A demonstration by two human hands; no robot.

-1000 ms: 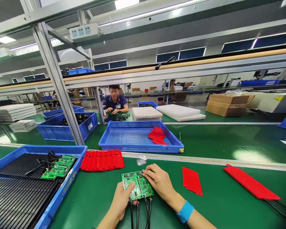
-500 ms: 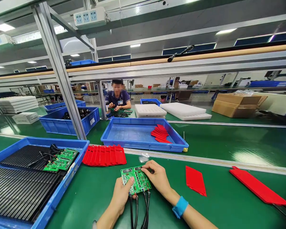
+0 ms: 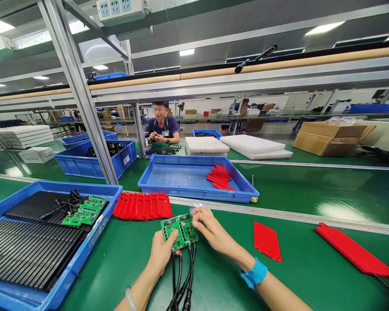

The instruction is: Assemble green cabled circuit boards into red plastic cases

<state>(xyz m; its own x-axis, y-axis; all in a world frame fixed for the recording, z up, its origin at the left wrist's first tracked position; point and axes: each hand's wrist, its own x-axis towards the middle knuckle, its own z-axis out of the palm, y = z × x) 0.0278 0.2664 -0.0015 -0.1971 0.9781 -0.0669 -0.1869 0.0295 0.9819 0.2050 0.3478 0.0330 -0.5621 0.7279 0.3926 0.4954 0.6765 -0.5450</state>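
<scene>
My left hand [image 3: 162, 250] grips a green circuit board [image 3: 180, 233] by its left side, thumb on top. Two small digit displays run along the board's far edge, and black cables [image 3: 181, 278] hang from its near edge. By the board's upper right corner is my right hand [image 3: 210, 226], its fingers bent inward. A bit of clear plastic film [image 3: 197, 206] shows at those fingertips; whether they pinch it is unclear. Right of the hand lies a flat red piece [image 3: 267, 242]. Red sleeves [image 3: 142, 206] form an overlapping row beyond the board.
A blue tray [image 3: 99, 235] at left holds black ribbed panels and more boards. Another blue tray [image 3: 168, 190] with red pieces sits ahead. A long red piece [image 3: 353, 250] with a cable lies at right. A metal post [image 3: 81, 95] rises at left; a co-worker [image 3: 162, 125] sits opposite.
My right hand has come off the board's upper right corner and reached slightly farther out, to the clear film. My left hand still holds the board. The view has shifted a little.
</scene>
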